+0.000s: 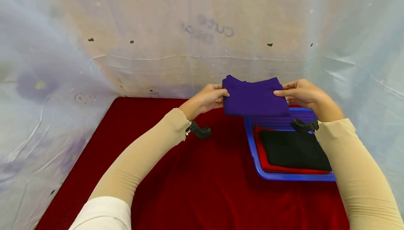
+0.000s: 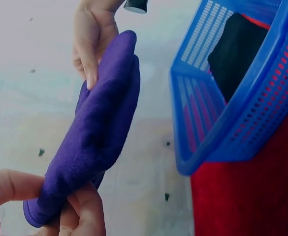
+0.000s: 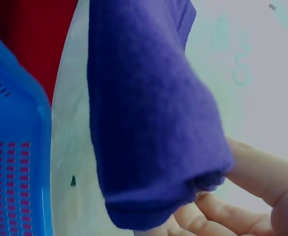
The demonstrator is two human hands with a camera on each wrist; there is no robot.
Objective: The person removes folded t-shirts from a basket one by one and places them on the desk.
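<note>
A folded purple garment (image 1: pixel 254 96) is held in the air above the far end of a blue plastic basket (image 1: pixel 252 146). My left hand (image 1: pixel 209 98) pinches its left edge and my right hand (image 1: pixel 300 93) pinches its right edge, thumbs on top. The left wrist view shows the purple garment (image 2: pixel 92 137) pinched between thumb and fingers (image 2: pixel 82 211), with the other hand (image 2: pixel 92 42) at its far end. In the right wrist view the purple garment (image 3: pixel 148 118) rests on curled fingers (image 3: pixel 217 214). Inside the basket a folded black garment (image 1: pixel 293 149) lies on a red one (image 1: pixel 262 153).
A dark red cloth (image 1: pixel 189 174) covers the table. A pale plastic sheet (image 1: pixel 189 30) hangs as a wall behind and along both sides. The basket stands at the right side of the table, near the sheet.
</note>
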